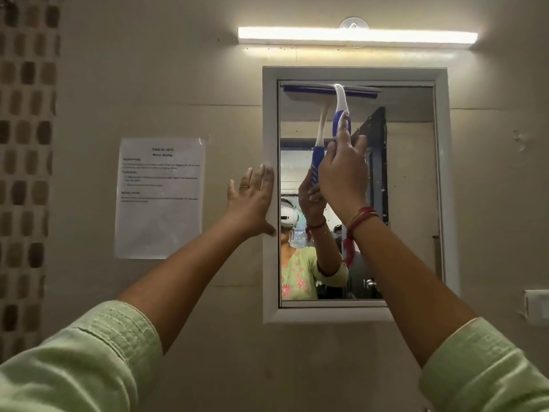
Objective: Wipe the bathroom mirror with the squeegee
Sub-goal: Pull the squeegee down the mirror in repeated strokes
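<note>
A white-framed mirror (408, 188) hangs on the beige wall. A blue and white squeegee (340, 102) lies against the glass, its blade along the mirror's top edge toward the left side. My right hand (343, 171) grips the squeegee's handle from below, thumb stretched up the blue grip. My left hand (252, 200) rests flat with fingers spread on the mirror's left frame, holding nothing. The glass reflects my arm, the squeegee and a doorway.
A lit tube light (356, 37) runs above the mirror. A printed task sheet (160, 197) is taped to the wall left of the mirror. Brown mosaic tiles (26, 144) cover the far left. A white switch plate (536, 306) sits at the right edge.
</note>
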{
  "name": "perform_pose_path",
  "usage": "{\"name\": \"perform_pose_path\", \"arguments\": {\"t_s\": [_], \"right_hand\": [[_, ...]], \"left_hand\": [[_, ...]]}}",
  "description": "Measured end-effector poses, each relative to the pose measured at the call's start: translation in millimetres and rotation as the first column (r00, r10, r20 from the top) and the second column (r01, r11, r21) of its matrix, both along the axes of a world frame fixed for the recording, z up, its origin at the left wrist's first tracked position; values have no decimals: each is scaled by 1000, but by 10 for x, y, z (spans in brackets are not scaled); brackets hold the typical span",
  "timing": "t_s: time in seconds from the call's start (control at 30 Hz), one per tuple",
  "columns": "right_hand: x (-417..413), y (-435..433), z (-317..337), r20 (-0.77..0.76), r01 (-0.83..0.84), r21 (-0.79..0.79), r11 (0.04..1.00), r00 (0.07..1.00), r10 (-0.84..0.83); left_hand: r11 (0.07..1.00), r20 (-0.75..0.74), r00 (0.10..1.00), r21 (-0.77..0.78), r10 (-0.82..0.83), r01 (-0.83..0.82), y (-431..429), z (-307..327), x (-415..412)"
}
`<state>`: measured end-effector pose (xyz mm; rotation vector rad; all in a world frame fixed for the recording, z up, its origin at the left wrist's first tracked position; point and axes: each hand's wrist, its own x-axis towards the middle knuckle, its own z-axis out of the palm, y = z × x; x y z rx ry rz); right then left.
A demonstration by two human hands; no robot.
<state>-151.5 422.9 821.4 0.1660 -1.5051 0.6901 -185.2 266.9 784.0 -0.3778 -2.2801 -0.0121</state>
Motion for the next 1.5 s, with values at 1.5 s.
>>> {"name": "perform_pose_path", "arguments": {"t_s": [1.5], "right_hand": [[-57, -86, -173, -38, 103, 10, 995, 994, -102]], "left_hand": [[996, 25, 998, -64, 58, -57, 48, -140, -8]]}}
